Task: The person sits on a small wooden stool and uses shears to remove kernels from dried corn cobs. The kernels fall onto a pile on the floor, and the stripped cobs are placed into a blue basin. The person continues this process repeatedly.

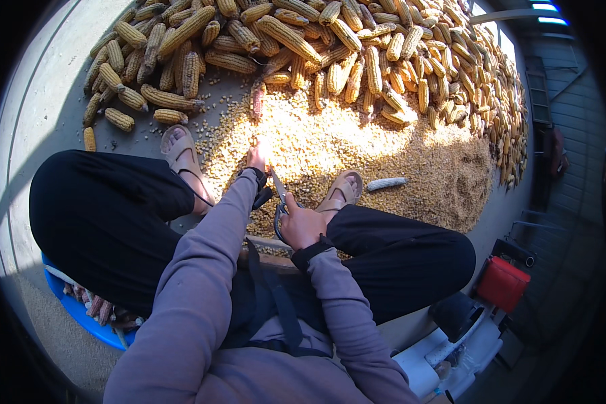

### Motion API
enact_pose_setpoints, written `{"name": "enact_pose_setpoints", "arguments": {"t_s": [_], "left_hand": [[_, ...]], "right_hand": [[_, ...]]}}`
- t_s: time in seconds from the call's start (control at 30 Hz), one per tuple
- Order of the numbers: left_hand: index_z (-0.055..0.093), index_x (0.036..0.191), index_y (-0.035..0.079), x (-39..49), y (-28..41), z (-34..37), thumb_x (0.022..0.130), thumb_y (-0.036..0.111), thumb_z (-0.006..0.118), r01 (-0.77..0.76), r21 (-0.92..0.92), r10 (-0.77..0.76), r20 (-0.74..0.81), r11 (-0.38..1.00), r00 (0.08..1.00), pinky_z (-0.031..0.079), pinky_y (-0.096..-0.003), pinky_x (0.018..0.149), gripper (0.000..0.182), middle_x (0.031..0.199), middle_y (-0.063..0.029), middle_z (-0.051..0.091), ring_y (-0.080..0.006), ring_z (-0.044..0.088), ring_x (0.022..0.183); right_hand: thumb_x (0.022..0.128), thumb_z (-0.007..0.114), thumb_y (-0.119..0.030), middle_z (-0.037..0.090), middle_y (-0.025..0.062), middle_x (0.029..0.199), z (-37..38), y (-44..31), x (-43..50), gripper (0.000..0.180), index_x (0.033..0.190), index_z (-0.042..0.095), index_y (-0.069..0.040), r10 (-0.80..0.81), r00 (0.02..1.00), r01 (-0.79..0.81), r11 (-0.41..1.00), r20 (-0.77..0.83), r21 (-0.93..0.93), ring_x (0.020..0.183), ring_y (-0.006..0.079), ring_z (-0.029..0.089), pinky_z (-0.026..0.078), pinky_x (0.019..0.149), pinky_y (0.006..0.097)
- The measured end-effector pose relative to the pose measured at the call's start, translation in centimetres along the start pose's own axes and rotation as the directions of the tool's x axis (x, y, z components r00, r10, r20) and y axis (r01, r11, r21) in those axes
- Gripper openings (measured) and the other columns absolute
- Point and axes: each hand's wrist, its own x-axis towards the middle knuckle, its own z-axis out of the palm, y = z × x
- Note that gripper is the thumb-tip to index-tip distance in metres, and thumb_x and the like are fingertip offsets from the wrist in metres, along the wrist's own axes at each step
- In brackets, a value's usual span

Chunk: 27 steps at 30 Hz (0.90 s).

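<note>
My right hand (303,224) grips the dark handles of a pair of scissors (278,186), whose metal blades point up and to the left. My left hand (257,155) reaches down over the loose corn kernels (308,136) in bright sunlight. Glare hides its fingers, so whether it holds anything cannot be told. Just beyond it lies a reddish corncob (258,100). A pale, stripped cob (387,184) rests on the kernels to the right of my right foot.
A large heap of unshelled corn ears (283,38) curves across the far side and right. My sandaled feet (184,151) flank the kernels. At the left stands a blue tub (88,327) with bare cobs. A red object (503,284) and a black container (454,315) are at lower right.
</note>
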Motion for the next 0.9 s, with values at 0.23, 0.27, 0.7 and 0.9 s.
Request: {"name": "enact_pose_setpoints", "arguments": {"t_s": [0.23, 0.27, 0.7, 0.9], "left_hand": [[0.06, 0.087, 0.008, 1.2, -3.6, 0.4, 0.095, 0.031, 0.043, -0.021, 0.035, 0.023, -0.071, 0.999, 0.997, 0.04, -0.0265, 0.065, 0.03, 0.076, 0.0032, 0.054, -0.0084, 0.046, 0.069], [0.06, 0.09, 0.006, 1.3, -3.9, 0.7, 0.095, 0.029, 0.042, -0.144, 0.121, 0.149, -0.031, 0.982, 0.988, 0.041, -0.0299, 0.067, 0.03, 0.075, -0.0021, 0.056, -0.0149, 0.048, 0.072], [0.056, 0.106, -0.003, 0.2, -1.2, 0.4, 0.093, 0.024, 0.037, 0.119, 0.288, -0.119, -0.018, 0.95, 0.993, 0.041, -0.0382, 0.082, 0.036, 0.097, -0.0198, 0.057, -0.029, 0.052, 0.092], [0.053, 0.071, 0.001, -2.4, 3.8, 1.3, 0.097, 0.04, 0.032, 0.04, 0.06, -0.03, -0.159, 0.997, 0.987, 0.038, -0.0384, 0.062, 0.052, 0.062, -0.012, 0.051, -0.0242, 0.048, 0.06]], "right_hand": [[0.079, 0.052, -0.023, 0.062, 0.019, 0.065, 1.3, -0.3, 1.2, 0.049, 0.127, 0.047, -0.01, -0.011, 0.993, 0.019, 0.997, -0.114, 0.072, 0.06, 0.0371, 0.061, 0.047, 0.056, 0.0498], [0.08, 0.051, -0.023, 0.063, 0.0184, 0.068, 1.5, -0.3, 0.9, 0.05, 0.127, 0.046, -0.008, 0.011, 0.996, -0.005, 0.997, -0.083, 0.074, 0.061, 0.0365, 0.062, 0.047, 0.056, 0.0493], [0.081, 0.051, -0.024, 0.064, 0.0185, 0.069, 2.3, -0.6, 2.5, 0.053, 0.129, 0.042, -0.006, 0.004, 0.997, 0.003, 0.995, -0.076, 0.099, 0.064, 0.0363, 0.063, 0.048, 0.057, 0.0492], [0.08, 0.052, -0.024, 0.064, 0.0185, 0.07, 2.4, -0.4, 1.8, 0.052, 0.129, 0.041, -0.008, 0.032, 0.999, -0.028, 0.995, -0.039, 0.097, 0.065, 0.0369, 0.063, 0.048, 0.059, 0.0493]]}}
